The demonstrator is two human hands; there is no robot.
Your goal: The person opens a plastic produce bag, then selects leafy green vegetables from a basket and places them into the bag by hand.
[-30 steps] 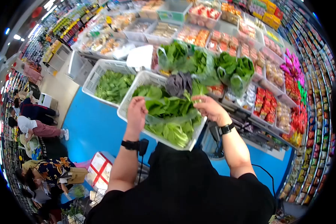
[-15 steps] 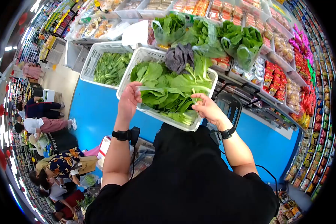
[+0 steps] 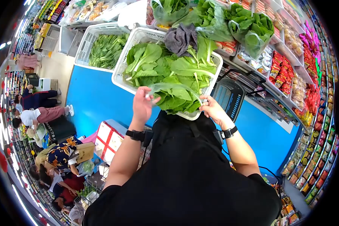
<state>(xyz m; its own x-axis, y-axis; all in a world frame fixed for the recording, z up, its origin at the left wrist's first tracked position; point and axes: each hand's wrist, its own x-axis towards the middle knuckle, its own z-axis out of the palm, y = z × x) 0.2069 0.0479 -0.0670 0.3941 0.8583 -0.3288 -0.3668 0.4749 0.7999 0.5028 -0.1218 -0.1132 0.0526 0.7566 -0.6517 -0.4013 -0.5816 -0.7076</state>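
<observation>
A clear plastic bag of leafy greens [image 3: 175,97] hangs between my hands, over the near edge of a white crate [image 3: 120,75]. My right hand [image 3: 211,109] pinches the bag's right edge. At the bag's left side is my left hand [image 3: 144,103], its fingers curled close to the plastic; whether they grip it is unclear. Loose greens [image 3: 150,60] fill the crate, and a dark grey cloth [image 3: 181,39] lies on them at the back.
Left of the crate stands another white crate of greens [image 3: 107,51]. Bagged greens [image 3: 254,34] and packaged foods lie behind. A black basket [image 3: 228,98] is at the right. Several people and a red-and-white box [image 3: 108,141] are at the left.
The bag of greens has come nearer to my body, away from the loose greens in the crate. Both hands moved with it, and the view has shifted.
</observation>
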